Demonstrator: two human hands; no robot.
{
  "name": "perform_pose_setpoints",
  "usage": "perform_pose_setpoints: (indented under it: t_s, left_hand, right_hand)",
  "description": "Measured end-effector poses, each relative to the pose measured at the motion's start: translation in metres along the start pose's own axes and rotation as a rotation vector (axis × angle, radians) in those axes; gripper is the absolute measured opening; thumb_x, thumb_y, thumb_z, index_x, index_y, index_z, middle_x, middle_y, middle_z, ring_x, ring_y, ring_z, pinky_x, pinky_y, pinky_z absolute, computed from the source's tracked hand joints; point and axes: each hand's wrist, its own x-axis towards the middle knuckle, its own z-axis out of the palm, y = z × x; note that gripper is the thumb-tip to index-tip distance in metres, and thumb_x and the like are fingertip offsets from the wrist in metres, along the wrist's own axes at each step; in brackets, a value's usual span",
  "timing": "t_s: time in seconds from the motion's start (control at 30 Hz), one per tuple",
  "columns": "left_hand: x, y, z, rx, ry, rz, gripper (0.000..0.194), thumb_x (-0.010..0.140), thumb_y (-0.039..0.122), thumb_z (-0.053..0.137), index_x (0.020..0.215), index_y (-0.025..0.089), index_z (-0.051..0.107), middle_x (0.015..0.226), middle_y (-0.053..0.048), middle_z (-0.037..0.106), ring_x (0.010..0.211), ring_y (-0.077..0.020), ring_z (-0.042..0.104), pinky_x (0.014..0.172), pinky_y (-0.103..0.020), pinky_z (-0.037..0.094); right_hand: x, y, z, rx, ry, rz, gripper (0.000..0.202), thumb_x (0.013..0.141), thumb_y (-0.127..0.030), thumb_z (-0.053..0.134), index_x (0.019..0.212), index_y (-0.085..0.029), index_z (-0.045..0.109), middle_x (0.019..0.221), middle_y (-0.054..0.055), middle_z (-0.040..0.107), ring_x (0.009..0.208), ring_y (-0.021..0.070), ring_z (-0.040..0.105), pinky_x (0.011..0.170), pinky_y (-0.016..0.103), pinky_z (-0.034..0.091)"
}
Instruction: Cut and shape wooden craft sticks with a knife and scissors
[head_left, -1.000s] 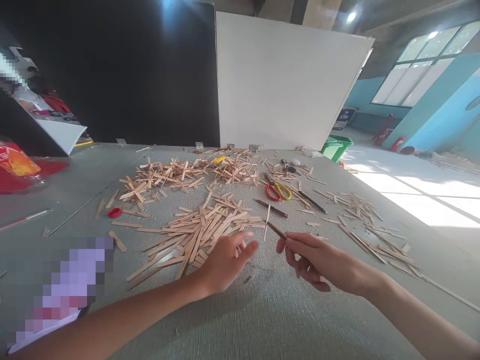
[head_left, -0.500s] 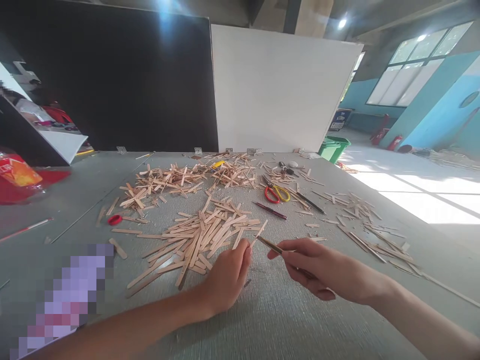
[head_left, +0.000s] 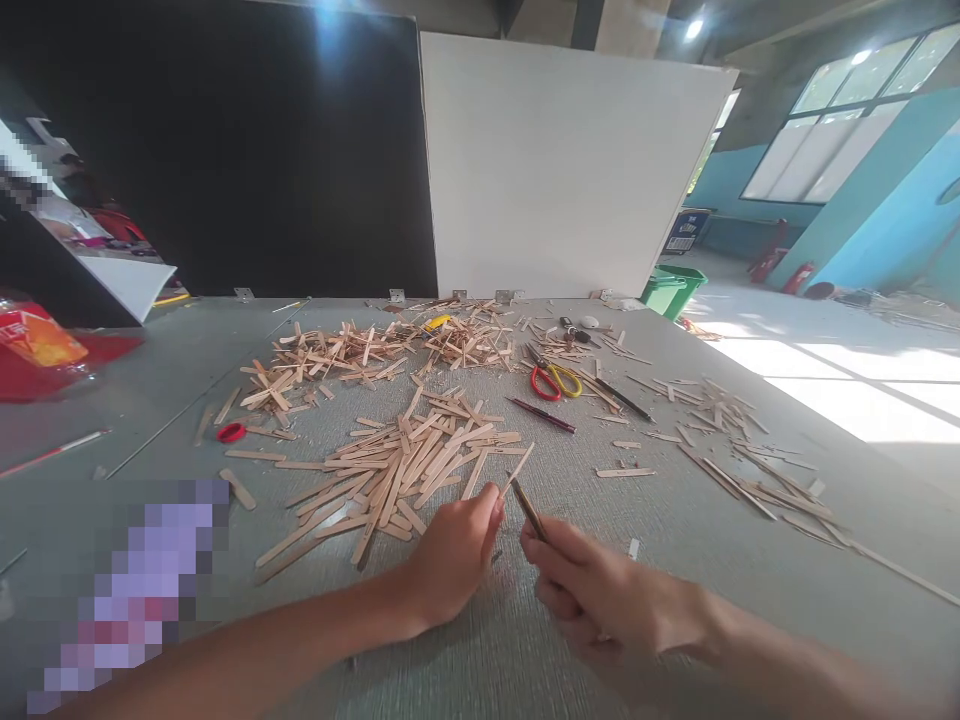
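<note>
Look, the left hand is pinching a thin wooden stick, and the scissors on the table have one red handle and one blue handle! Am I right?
Nearly! The handle you called blue is really yellow: the head view shows scissors with one red and one yellow handle. The left hand does pinch a thin wooden stick.

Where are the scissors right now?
In the head view, the scissors lie on the table right of centre, beyond the right hand, just behind a slim dark red tool.
</note>
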Motion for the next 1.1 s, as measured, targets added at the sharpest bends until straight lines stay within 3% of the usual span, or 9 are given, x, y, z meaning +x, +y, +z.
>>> perform_pose_setpoints:
  t_s: [0.27,0.5,0.73,0.87,0.97,1.1]
  left_hand:
    - [0.002,-0.004,-0.001,0.025,-0.048,0.061,0.032,0.107,0.034,0.029,0.076,0.025,0.026,0.059,0.008,0.031,0.051,-0.013,0.026,0.052,-0.028,0.02]
    - [0.004,-0.002,0.001,0.029,-0.049,0.054,0.031,0.107,0.033,0.028,0.078,0.024,0.033,0.059,0.007,0.037,0.05,-0.0134,0.031,0.054,-0.029,0.022]
    - [0.001,0.002,-0.003,-0.018,0.039,0.0,0.045,0.112,0.045,0.021,0.085,0.022,0.048,0.06,0.006,0.045,0.051,-0.0136,0.045,0.054,-0.027,0.033]
    - [-0.002,-0.004,-0.004,0.004,0.163,0.1,0.05,0.113,0.046,0.022,0.114,0.017,0.062,0.066,0.003,0.054,0.057,-0.015,0.055,0.058,-0.028,0.043]
    - [-0.003,-0.008,-0.003,0.058,0.237,0.234,0.049,0.114,0.042,0.024,0.143,0.015,0.052,0.072,-0.001,0.061,0.058,-0.0156,0.058,0.057,-0.029,0.046]
    - [-0.005,-0.011,-0.003,0.121,0.293,0.392,0.047,0.113,0.028,0.03,0.159,0.019,0.036,0.07,0.002,0.057,0.053,-0.0138,0.051,0.051,-0.027,0.043]
  right_hand:
    - [-0.025,-0.026,-0.029,-0.117,-0.118,0.203,0.039,0.097,-0.061,0.058,0.093,-0.028,0.038,0.059,-0.011,0.028,0.044,0.0058,0.021,0.035,0.013,0.025]
    - [-0.002,0.001,-0.021,-0.15,-0.098,0.069,0.041,0.094,-0.063,0.059,0.096,-0.026,0.041,0.064,-0.01,0.039,0.043,0.0057,0.032,0.031,0.013,0.031]
    - [-0.013,-0.018,-0.027,0.001,-0.007,-0.064,0.042,0.096,-0.06,0.06,0.089,-0.025,0.038,0.067,-0.01,0.034,0.044,0.0042,0.023,0.031,0.014,0.034]
    - [-0.014,-0.024,-0.031,0.002,0.05,-0.114,0.044,0.097,-0.061,0.059,0.086,-0.025,0.036,0.067,-0.011,0.03,0.045,0.0047,0.021,0.032,0.015,0.037]
    - [-0.012,-0.021,-0.033,-0.02,0.076,-0.124,0.044,0.098,-0.061,0.057,0.086,-0.025,0.036,0.067,-0.01,0.03,0.046,0.0053,0.022,0.032,0.015,0.036]
    - [-0.007,-0.013,-0.038,-0.049,0.104,-0.127,0.045,0.099,-0.062,0.055,0.084,-0.025,0.035,0.068,-0.01,0.03,0.047,0.0058,0.022,0.034,0.016,0.036]
